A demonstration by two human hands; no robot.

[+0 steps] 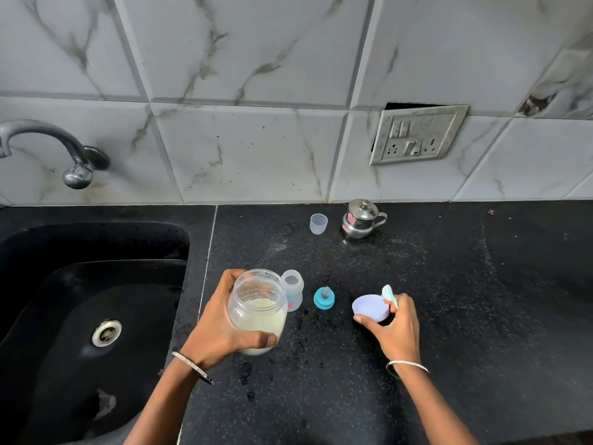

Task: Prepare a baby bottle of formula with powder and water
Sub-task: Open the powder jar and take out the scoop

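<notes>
Presently, left hand point(221, 329) grips the open powder jar point(258, 311), mouth up, axis near upright. The right hand point(396, 329) pinches lid point(369, 308) and scoop point(390, 293). The bottle point(294, 292) stands upright on the counter point(449, 284), uncapped, just beside the jar; teat point(324, 297) stands between bottle and lid.

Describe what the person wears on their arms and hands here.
Both forearms are bare, with no sleeves or gloves in view. The left hand has a thin silvery bangle at the wrist, dark at one end. The right hand has a slim silver bangle at its wrist.
</notes>
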